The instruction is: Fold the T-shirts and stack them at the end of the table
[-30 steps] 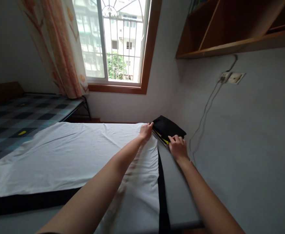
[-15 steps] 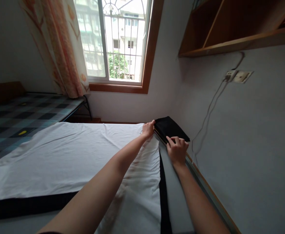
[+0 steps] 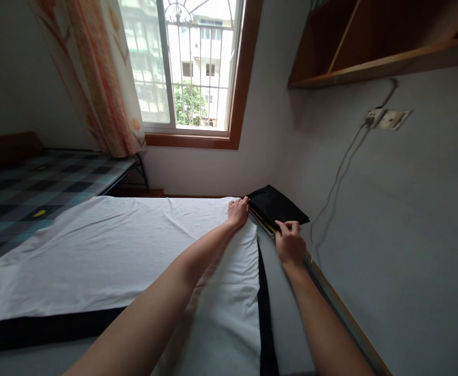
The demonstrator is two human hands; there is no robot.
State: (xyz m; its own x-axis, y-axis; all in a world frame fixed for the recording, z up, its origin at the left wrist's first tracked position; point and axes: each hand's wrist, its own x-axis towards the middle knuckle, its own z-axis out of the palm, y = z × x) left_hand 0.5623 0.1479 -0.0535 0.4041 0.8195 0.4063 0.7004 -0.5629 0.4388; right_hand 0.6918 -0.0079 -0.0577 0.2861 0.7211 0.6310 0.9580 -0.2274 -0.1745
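Observation:
My right hand (image 3: 290, 244) pinches the near edge of a flat black cloth-like cover (image 3: 278, 204) at the far right corner. Beneath its raised edge, a thin stack with pale and yellow edges (image 3: 267, 225) shows, perhaps books. My left hand (image 3: 238, 212) rests on the far right corner of a white cloth (image 3: 134, 250), fingers curled, their tips against the cover's left corner. What those fingers grip, if anything, is hidden. The white cloth lies spread out with some wrinkles, and black fabric (image 3: 266, 308) borders its right and near edges.
The cloths lie on a grey surface (image 3: 285, 313) beside the right wall. Above, a wooden shelf (image 3: 354, 70) juts out, and a cord (image 3: 340, 169) hangs from a wall socket (image 3: 375, 118). Left stands a bed with a checked cover (image 3: 75, 169), near the curtain (image 3: 91, 78) and window (image 3: 197, 68).
My right hand has moved slightly right and toward me with the cover's edge, uncovering more of the yellow-edged stack. The left hand has stayed nearly in place, its fingers lying flatter.

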